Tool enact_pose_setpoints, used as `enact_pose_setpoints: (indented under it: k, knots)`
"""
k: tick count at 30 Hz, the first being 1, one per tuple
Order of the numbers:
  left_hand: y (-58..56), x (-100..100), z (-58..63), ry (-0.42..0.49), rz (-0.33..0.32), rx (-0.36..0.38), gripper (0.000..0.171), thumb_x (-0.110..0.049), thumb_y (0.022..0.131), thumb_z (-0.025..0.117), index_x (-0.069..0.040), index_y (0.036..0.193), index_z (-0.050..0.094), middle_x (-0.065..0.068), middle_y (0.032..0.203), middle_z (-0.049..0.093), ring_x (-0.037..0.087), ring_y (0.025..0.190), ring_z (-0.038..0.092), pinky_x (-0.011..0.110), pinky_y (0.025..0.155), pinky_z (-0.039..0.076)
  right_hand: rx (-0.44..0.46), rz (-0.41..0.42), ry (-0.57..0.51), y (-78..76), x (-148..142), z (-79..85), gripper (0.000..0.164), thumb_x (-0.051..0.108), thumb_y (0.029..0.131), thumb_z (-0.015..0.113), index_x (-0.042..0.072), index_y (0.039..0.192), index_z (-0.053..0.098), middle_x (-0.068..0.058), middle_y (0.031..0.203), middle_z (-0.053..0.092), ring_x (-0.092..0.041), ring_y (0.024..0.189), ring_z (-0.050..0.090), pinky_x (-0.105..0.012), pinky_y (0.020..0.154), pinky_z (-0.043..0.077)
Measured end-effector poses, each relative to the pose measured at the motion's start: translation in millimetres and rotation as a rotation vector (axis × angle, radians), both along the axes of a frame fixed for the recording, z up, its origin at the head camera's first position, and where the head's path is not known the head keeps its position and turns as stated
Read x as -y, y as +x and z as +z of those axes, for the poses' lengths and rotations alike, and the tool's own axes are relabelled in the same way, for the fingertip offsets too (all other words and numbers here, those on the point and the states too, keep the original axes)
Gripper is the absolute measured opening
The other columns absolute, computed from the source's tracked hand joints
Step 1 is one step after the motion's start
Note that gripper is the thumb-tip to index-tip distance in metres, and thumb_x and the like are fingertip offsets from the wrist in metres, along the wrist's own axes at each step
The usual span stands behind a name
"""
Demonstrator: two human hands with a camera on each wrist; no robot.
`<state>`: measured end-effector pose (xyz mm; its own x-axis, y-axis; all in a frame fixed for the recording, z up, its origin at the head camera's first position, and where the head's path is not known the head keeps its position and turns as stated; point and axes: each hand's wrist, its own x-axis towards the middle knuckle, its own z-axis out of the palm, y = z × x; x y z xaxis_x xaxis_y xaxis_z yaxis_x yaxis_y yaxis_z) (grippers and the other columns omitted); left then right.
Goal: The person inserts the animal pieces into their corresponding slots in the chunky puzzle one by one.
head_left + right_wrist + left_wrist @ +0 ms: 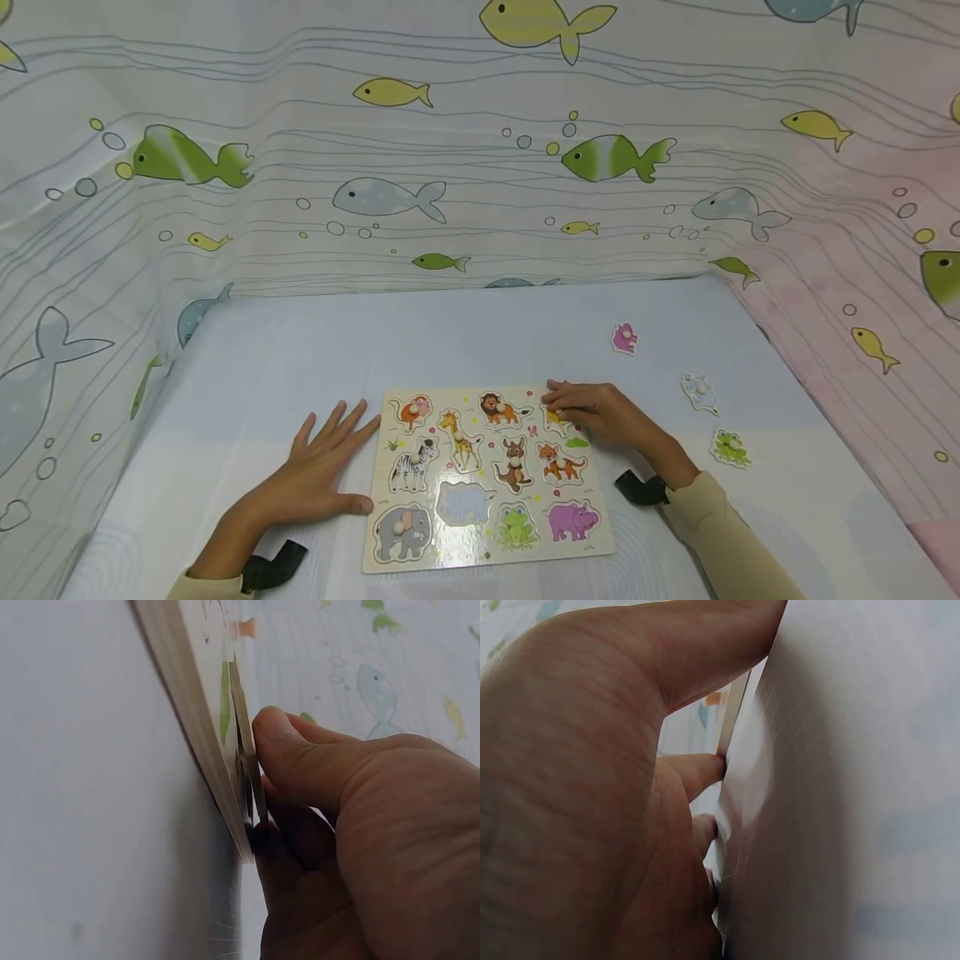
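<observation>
The yellow piece (556, 419), pinched at a tilt by the right hand (606, 412) at the far right of the board (463, 546), should prove light and stiff, best gripped by its edges; the left hand (315, 479), fingers spread, touches the board's left edge.

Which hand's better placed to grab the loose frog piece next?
Likely the right hand: the loose frog piece lies on its side of the board; the left hand is at the opposite edge. Right should first release the pinched yellow piece.
</observation>
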<state>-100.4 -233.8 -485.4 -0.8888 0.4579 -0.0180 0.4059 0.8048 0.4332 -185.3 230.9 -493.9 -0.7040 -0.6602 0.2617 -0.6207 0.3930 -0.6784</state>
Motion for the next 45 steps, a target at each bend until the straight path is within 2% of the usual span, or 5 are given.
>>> enact_pose_setpoints:
  k: [7, 24, 30, 37, 45]
  knots:
    - [1.1, -1.2, 1.5, 0.006, -0.002, 0.010, 0.110, -0.071, 0.069, 0.074, -0.018, 0.157, 0.034, 0.019, 0.165, 0.022, 0.051, 0.151, 0.012, 0.069, 0.116, 0.000, 0.033, -0.019, 0.026, 0.7, -0.3, -2.8, 0.024, 0.006, 0.091, 0.070, 0.008, 0.114, 0.076, -0.007, 0.124, 0.072, -0.036, 0.131, 0.056, -0.040, 0.108, 0.043]
    - [-1.6, -2.8, 3.9, 0.003, -0.014, -0.022, 0.110, -0.069, 0.068, 0.076, -0.017, 0.156, 0.035, 0.020, 0.164, 0.024, 0.051, 0.150, 0.014, 0.071, 0.114, 0.004, 0.030, -0.048, 0.089, 0.2, -0.5, 2.7, 0.026, 0.006, 0.089, 0.072, 0.010, 0.115, 0.076, -0.001, 0.126, 0.071, -0.028, 0.133, 0.056, -0.041, 0.108, 0.045]
    - [-1.5, -3.0, 4.6, 0.005, -0.019, -0.025, 0.110, -0.069, 0.068, 0.075, -0.017, 0.156, 0.035, 0.021, 0.164, 0.024, 0.052, 0.150, 0.015, 0.072, 0.113, 0.004, 0.060, -0.067, 0.095, 0.7, -0.2, 3.3, 0.026, 0.010, 0.090, 0.072, 0.012, 0.116, 0.076, 0.000, 0.127, 0.071, -0.027, 0.135, 0.055, -0.043, 0.109, 0.045]
    - [-1.8, -1.9, 2.2, 0.007, -0.003, 0.008, 0.110, -0.070, 0.069, 0.075, -0.018, 0.157, 0.033, 0.019, 0.166, 0.022, 0.050, 0.151, 0.012, 0.069, 0.116, 0.001, 0.107, -0.079, 0.092, 1.5, 0.2, 2.8, 0.025, 0.011, 0.091, 0.071, 0.014, 0.116, 0.075, 0.001, 0.128, 0.070, -0.028, 0.137, 0.053, -0.044, 0.110, 0.043]
    - [0.0, -0.9, 0.2, 0.014, 0.001, 0.002, 0.109, -0.069, 0.069, 0.075, -0.018, 0.157, 0.034, 0.019, 0.165, 0.023, 0.051, 0.151, 0.013, 0.068, 0.116, 0.000, 0.150, -0.081, 0.076, 1.4, 1.7, 1.4, 0.025, 0.013, 0.091, 0.072, 0.016, 0.117, 0.074, 0.000, 0.129, 0.070, -0.029, 0.138, 0.052, -0.043, 0.113, 0.041]
